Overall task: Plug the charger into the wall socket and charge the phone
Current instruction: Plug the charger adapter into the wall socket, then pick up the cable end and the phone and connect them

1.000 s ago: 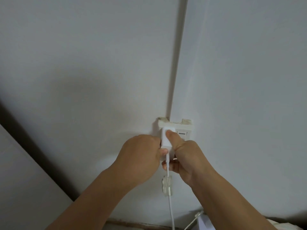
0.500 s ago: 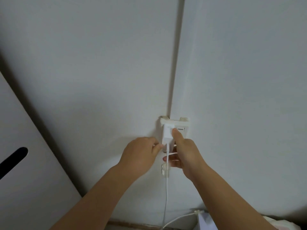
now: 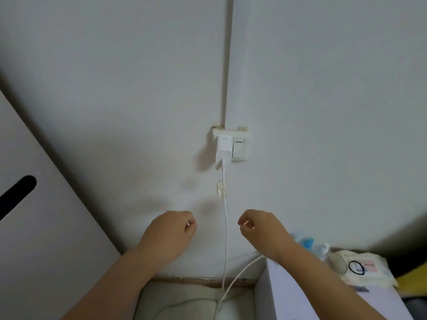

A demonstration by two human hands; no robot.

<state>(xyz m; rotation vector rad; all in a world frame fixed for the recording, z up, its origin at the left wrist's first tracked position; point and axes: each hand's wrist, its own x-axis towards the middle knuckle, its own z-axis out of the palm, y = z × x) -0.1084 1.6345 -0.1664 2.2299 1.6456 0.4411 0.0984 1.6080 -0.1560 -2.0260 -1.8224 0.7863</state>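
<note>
A white charger (image 3: 223, 148) sits plugged into the wall socket (image 3: 240, 135), left of the socket's rocker switch (image 3: 238, 147). Its white cable (image 3: 225, 227) hangs straight down through a clear clip (image 3: 221, 187) on the wall and runs to the floor. My left hand (image 3: 169, 233) hangs left of the cable, fingers curled, holding nothing. On the other side of the cable is my right hand (image 3: 261, 229), also loosely curled and holding nothing. Both hands are well below the charger. No phone is in view.
A pale cabinet (image 3: 34, 227) with a dark slot handle stands at the left. At the lower right a white surface (image 3: 300, 292) carries a wipes packet (image 3: 365, 269) and a bottle with a blue cap (image 3: 307, 243). A trunking strip (image 3: 227, 65) runs up the wall.
Both hands have let go of the charger and dropped away from the socket. The charger stays in the socket. The view has pulled back and tilted down.
</note>
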